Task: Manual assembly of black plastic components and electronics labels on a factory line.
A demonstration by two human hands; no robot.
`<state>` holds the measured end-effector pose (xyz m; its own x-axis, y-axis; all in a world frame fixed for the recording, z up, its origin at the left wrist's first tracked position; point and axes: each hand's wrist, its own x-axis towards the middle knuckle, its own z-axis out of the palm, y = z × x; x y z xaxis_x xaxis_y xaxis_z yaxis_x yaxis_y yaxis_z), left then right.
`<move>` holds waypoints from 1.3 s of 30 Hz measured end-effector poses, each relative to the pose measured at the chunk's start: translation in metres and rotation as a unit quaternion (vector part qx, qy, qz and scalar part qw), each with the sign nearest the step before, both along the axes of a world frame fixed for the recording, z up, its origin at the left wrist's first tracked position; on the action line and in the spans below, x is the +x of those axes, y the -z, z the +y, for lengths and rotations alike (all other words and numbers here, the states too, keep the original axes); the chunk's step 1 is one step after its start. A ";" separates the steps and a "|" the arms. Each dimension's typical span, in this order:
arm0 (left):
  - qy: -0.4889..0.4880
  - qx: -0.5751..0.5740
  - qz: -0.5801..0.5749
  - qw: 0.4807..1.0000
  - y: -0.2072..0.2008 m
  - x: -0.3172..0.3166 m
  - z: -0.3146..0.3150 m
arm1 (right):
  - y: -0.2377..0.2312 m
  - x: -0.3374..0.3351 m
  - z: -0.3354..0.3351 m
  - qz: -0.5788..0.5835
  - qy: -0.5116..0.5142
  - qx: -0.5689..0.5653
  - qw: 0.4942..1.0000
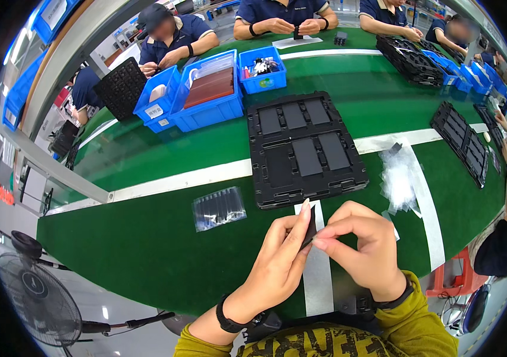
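A thin, dark, flat rectangular piece [310, 226] is held on edge in my left hand [277, 256], fingers extended along one side of it. My right hand [365, 247] pinches thumb and forefinger together at the near corner of that piece. What lies between those fingertips is too small to make out. Just beyond my hands is a stack of black plastic trays [258, 181]. Several dark grey flat panels [307, 157] lie in the top tray's slots. To its left, a clear sheet of film strips [219, 209] rests on the green table.
Loose clear films [400, 178] are piled right of the trays. Blue bins [209, 116] stand at the back left, one with brown sheets, and a smaller blue bin [263, 70] beside them holds small items. Another black tray [460, 143] lies far right. Co-workers sit across and at right. A fan [36, 291] stands lower left.
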<state>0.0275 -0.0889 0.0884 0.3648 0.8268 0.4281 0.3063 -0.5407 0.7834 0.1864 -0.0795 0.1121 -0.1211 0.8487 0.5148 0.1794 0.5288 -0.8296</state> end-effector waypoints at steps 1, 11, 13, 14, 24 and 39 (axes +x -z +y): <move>-0.010 0.000 0.017 1.000 0.000 0.000 0.000 | 0.000 0.004 0.001 0.037 -0.050 -0.078 0.995; -0.068 0.036 0.051 0.996 0.004 0.002 0.002 | -0.004 0.005 0.002 -0.005 -0.080 -0.074 0.994; -0.078 0.045 0.066 0.994 0.004 0.001 0.002 | -0.003 0.000 0.000 -0.031 -0.071 -0.048 0.996; -0.088 0.054 0.080 0.991 0.004 0.000 0.002 | -0.001 0.000 0.000 -0.030 -0.071 -0.048 0.996; -0.149 0.111 0.157 0.970 0.009 0.005 0.003 | 0.007 -0.006 -0.001 -0.040 -0.030 -0.004 0.999; -0.175 0.131 0.154 0.964 0.012 0.004 0.004 | 0.006 -0.009 -0.001 -0.021 -0.044 0.004 0.999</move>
